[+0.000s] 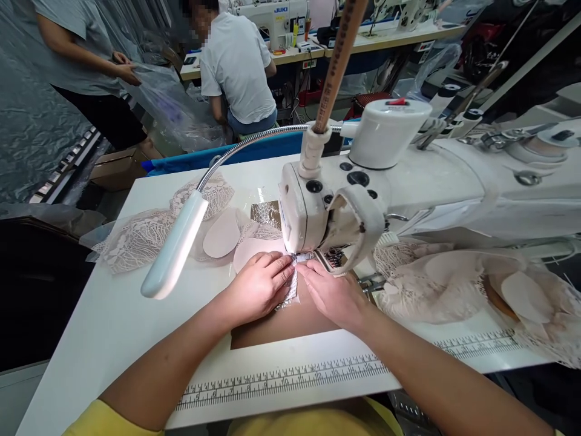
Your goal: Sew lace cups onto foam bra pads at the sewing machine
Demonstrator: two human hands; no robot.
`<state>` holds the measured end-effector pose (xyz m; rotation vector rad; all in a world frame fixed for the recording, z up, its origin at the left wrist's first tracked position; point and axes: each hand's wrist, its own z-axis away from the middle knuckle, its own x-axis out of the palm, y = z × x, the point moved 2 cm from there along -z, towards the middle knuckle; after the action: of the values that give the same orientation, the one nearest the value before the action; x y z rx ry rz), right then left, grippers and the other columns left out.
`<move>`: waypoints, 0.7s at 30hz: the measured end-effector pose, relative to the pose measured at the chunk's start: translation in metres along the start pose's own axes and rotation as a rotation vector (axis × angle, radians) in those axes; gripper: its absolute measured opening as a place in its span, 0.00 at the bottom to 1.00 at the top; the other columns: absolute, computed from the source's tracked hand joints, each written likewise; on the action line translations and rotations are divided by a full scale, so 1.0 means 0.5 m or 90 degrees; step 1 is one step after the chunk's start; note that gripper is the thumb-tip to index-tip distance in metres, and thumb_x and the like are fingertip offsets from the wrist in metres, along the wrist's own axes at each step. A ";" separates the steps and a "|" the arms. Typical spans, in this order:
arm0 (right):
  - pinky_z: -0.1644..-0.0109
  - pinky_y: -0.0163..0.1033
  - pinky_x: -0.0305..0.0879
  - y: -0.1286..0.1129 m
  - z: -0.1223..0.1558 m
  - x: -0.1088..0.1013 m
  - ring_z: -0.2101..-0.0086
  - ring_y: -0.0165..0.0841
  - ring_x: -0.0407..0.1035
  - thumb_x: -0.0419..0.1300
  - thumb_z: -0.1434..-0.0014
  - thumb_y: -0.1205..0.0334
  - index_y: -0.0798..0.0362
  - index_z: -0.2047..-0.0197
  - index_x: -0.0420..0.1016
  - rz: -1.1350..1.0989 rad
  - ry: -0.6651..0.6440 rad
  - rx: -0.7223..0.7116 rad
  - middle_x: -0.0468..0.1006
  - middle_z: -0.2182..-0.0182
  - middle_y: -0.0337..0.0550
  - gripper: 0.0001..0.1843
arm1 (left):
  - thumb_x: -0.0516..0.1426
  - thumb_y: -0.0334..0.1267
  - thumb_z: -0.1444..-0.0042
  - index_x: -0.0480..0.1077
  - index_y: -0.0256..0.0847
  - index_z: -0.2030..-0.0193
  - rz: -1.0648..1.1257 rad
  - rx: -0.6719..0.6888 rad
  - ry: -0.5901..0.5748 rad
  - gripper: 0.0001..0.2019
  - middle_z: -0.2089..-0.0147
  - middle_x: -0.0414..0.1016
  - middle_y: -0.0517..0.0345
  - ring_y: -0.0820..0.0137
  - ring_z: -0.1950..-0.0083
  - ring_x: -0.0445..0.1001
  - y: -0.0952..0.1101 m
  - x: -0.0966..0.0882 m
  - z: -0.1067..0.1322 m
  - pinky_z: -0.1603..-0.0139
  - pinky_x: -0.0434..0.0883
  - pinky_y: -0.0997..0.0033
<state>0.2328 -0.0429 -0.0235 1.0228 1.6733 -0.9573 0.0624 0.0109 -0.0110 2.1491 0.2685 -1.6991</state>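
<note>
"Hands?"
"Left hand point(258, 287), one: fingers together, over pale fabric point(254, 247). Right hand point(333, 293), one: fingers extended beside silvery strip point(291, 292). Whether either pinches, I cannot tell."
"Fabric?"
"On table point(104, 309), I see, beside sewing machine point(297, 212) head."

Lace pieces point(140, 239) on table point(100, 321), left of sewing machine point(297, 209); ruler point(281, 383) along near edge.

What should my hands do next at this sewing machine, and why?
Probably guide the pale fabric gently under the sewing machine's head, with fingertips clear of the needle area. The left hand and right hand sit either side of that area, fingertips very close, and the needle itself is hard to make out, so slow guiding seems wise.
</note>
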 end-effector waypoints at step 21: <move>0.63 0.38 0.54 -0.006 0.023 -0.018 0.68 0.33 0.60 0.50 0.41 0.73 0.54 0.57 0.75 -0.103 -0.038 -0.182 0.72 0.70 0.43 0.15 | 0.51 0.42 0.37 0.66 0.34 0.42 0.015 0.005 0.005 0.20 0.41 0.68 0.40 0.54 0.41 0.65 -0.005 0.002 0.007 0.44 0.64 0.51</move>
<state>0.2353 -0.0563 -0.0177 0.6715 1.8008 -0.8122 0.0587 0.0115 -0.0132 2.1565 0.2391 -1.6813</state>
